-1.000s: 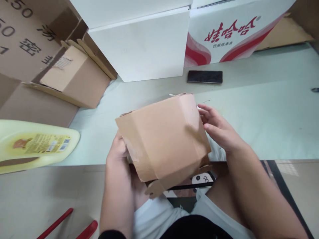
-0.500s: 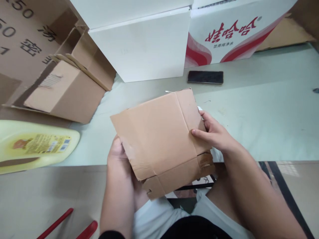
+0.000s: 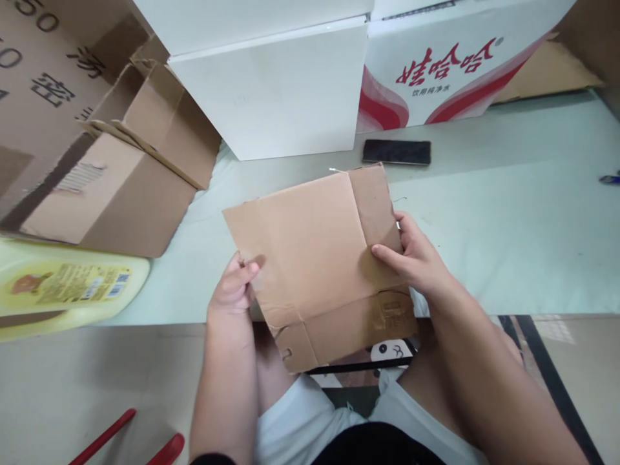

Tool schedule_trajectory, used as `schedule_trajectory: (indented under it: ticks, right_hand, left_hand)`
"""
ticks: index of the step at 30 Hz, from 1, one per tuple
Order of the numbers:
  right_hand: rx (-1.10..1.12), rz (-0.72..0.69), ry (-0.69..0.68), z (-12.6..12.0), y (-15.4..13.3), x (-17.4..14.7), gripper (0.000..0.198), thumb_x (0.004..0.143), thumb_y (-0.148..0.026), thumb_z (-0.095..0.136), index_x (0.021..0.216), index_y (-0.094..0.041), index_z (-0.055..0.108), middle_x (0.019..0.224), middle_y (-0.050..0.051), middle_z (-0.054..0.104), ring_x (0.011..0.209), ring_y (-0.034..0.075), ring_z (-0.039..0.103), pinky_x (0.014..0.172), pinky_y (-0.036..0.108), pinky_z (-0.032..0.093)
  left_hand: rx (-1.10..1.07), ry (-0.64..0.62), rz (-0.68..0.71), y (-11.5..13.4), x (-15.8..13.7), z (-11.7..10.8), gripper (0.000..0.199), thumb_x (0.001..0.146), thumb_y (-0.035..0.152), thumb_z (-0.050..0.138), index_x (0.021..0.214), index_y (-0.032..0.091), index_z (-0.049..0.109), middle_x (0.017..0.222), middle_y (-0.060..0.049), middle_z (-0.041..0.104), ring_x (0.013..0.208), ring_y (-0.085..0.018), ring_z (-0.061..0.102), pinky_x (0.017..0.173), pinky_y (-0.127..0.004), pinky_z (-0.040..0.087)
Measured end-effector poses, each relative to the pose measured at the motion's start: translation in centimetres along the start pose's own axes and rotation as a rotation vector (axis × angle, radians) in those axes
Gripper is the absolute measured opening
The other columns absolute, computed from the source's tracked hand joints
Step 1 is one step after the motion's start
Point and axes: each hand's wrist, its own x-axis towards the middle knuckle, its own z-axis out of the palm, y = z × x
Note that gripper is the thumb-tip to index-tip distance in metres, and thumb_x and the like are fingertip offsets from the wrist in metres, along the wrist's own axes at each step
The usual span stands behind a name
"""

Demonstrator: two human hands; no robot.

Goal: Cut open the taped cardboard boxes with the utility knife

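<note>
A creased piece of brown cardboard (image 3: pixel 310 252) is held tilted between my two hands, over the table's front edge and my lap. My left hand (image 3: pixel 232 284) grips its left edge, the thumb on the upper face and the other fingers behind. At the right side, my right hand (image 3: pixel 411 255) pinches the cardboard, thumb pressed on top near a fold line and fingers round the far edge. A folded flap with a small cut slot runs along the near side. Most of the fingers are hidden behind the sheet.
On the table (image 3: pixel 508 226) a phone (image 3: pixel 396 152) lies beyond the cardboard, before a white box (image 3: pixel 271 97) and a red-and-white printed carton (image 3: pixel 445 77). Opened brown boxes (image 3: pixel 135 194) and a pale yellow bottle (image 3: pixel 72 284) stand or lie at left. A pen-like item (image 3: pixel 609 180) is far right.
The cardboard has shifted slightly up and tilted, showing more of its near flap. My left thumb has come from beneath onto the upper face. My right hand keeps its hold.
</note>
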Motion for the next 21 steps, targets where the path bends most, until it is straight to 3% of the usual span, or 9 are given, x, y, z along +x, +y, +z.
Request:
schedule_trajectory:
  ticks: [7,11,16,19,21]
  right_hand:
    - [0.122,-0.065,0.185,-0.1,0.1,0.3,0.053,0.07,-0.035,0.088,0.114,-0.029,0.059,0.106,0.0,0.076,0.088,0.02,0.074,0.07,0.033,0.062]
    - [0.243,-0.154,0.38,-0.1,-0.4,1.2,0.055,0.066,-0.036,0.088,0.111,-0.03,0.057,0.105,0.0,0.076,0.091,0.02,0.074,0.079,0.037,0.062]
    - [0.282,-0.197,0.553,-1.5,-1.6,1.7,0.056,0.064,-0.036,0.087,0.109,-0.029,0.056,0.104,0.001,0.075,0.091,0.021,0.073,0.083,0.04,0.062]
    - [0.286,-0.18,0.569,-3.2,-2.3,1.3,0.055,0.065,-0.036,0.087,0.112,-0.028,0.058,0.107,0.001,0.075,0.093,0.02,0.072,0.082,0.037,0.061]
    - [0.333,-0.145,0.613,-4.8,-2.9,0.9,0.05,0.067,-0.036,0.083,0.111,-0.027,0.061,0.102,0.0,0.074,0.086,0.018,0.071,0.074,0.033,0.06]
  left_hand:
    - [0.186,-0.273,-0.094,-0.2,-0.8,-0.2,0.063,0.049,0.034,0.099,0.103,0.017,0.071,0.098,-0.013,0.079,0.117,-0.04,0.072,0.095,-0.045,0.063]
    - [0.202,-0.315,-0.096,-0.5,-0.7,-0.4,0.078,0.052,0.038,0.099,0.121,0.019,0.067,0.11,-0.013,0.077,0.125,-0.04,0.067,0.098,-0.045,0.061]
    - [0.236,-0.297,-0.214,-1.0,-0.1,0.2,0.071,0.056,0.039,0.098,0.116,0.023,0.065,0.101,-0.008,0.077,0.089,-0.029,0.078,0.069,-0.037,0.067]
    - [0.329,-0.21,-0.246,-1.6,-0.3,2.4,0.062,0.064,0.035,0.095,0.116,0.023,0.063,0.1,-0.005,0.077,0.078,-0.022,0.077,0.058,-0.028,0.065]
    - [0.316,-0.15,-0.212,-2.3,-0.5,4.8,0.064,0.063,0.033,0.096,0.117,0.023,0.062,0.099,-0.003,0.077,0.073,-0.018,0.076,0.052,-0.023,0.063]
